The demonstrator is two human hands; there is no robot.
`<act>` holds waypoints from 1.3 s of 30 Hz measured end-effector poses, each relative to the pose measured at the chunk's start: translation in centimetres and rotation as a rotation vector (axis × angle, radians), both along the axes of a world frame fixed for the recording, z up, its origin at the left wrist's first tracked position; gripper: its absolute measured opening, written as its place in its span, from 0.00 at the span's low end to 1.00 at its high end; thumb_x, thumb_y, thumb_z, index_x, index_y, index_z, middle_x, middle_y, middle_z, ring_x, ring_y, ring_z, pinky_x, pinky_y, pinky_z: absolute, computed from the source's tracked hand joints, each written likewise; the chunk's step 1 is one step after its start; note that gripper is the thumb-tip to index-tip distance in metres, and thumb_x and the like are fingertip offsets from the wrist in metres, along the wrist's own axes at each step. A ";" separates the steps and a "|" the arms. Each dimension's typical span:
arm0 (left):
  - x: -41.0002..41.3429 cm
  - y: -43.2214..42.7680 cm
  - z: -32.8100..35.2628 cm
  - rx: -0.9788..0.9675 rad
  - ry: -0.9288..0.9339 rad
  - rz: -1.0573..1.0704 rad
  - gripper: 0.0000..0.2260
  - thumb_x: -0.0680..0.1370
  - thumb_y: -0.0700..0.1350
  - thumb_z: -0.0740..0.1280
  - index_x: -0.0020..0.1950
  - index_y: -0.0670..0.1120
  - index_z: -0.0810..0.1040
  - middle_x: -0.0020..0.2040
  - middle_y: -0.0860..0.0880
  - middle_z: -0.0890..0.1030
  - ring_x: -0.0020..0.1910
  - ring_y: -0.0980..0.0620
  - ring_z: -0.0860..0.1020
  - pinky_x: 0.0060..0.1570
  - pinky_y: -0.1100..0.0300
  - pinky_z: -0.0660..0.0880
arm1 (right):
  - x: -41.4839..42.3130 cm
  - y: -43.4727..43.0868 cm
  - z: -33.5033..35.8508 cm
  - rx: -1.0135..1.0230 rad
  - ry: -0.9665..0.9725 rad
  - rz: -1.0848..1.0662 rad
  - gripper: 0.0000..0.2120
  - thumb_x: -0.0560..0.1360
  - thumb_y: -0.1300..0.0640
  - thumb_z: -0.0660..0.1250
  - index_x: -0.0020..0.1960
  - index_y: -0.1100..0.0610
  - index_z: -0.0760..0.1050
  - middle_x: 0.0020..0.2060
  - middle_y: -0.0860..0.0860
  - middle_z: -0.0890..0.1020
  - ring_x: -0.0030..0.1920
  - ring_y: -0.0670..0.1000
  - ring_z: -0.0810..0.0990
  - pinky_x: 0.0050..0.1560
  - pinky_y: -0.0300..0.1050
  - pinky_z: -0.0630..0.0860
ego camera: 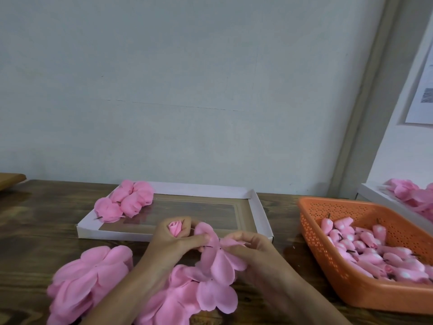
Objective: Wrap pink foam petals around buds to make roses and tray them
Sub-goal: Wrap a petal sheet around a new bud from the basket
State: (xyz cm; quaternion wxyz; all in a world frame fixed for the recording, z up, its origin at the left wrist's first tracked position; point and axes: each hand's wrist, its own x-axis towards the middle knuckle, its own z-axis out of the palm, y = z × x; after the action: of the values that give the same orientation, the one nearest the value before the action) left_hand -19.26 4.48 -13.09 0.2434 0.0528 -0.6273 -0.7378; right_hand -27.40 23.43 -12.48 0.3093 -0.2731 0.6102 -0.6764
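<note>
Nearest you, loose pink foam petal sheets (89,277) lie heaped on the dark wooden worktop (35,231). Your left hand (171,245) grips a small rolled pink bud (174,228); your right hand (253,252) pinches a pink foam petal piece (220,261) beside it. Few finished pink roses (126,202) sit in the shallow white cardboard tray (255,207); the orange perforated plastic basket (328,254) holds many unwrapped buds (365,249), so most work likely remains.

The person's left hand (173,242) and right hand (255,252) were bare, and so were both wrists and forearms, which ran uncovered to the lower edge of the view. The fingers (192,240) were slender with short, plain nails, and the forearms looked smooth and lean.
</note>
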 end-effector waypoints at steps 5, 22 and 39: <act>-0.3 0.3 0.0 0.056 0.057 0.207 0.13 0.72 0.42 0.79 0.40 0.36 0.79 0.39 0.48 0.82 0.40 0.53 0.80 0.42 0.65 0.77 | 0.1 0.1 -0.1 0.033 -0.035 -0.116 0.13 0.78 0.51 0.75 0.54 0.60 0.85 0.54 0.63 0.86 0.51 0.59 0.87 0.49 0.56 0.85; 1.1 3.9 1.2 0.319 -0.001 -0.207 0.27 0.70 0.62 0.75 0.57 0.43 0.81 0.47 0.38 0.81 0.42 0.40 0.82 0.39 0.51 0.80 | 2.6 -0.9 0.6 0.052 0.163 -0.190 0.10 0.81 0.55 0.71 0.46 0.60 0.86 0.45 0.61 0.88 0.43 0.54 0.86 0.42 0.51 0.80; 1.1 4.1 1.1 0.277 0.009 -0.252 0.26 0.72 0.59 0.75 0.60 0.41 0.80 0.47 0.36 0.80 0.42 0.37 0.81 0.41 0.46 0.78 | 2.8 -0.7 1.1 0.037 0.135 -0.182 0.09 0.81 0.53 0.71 0.49 0.57 0.87 0.45 0.57 0.89 0.46 0.60 0.89 0.40 0.53 0.87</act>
State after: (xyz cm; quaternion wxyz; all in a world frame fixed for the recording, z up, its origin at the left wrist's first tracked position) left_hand -18.21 8.58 -11.94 0.1423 0.0036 -0.5203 -0.8420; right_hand -24.56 22.71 -11.42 0.2097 -0.2560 0.6641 -0.6704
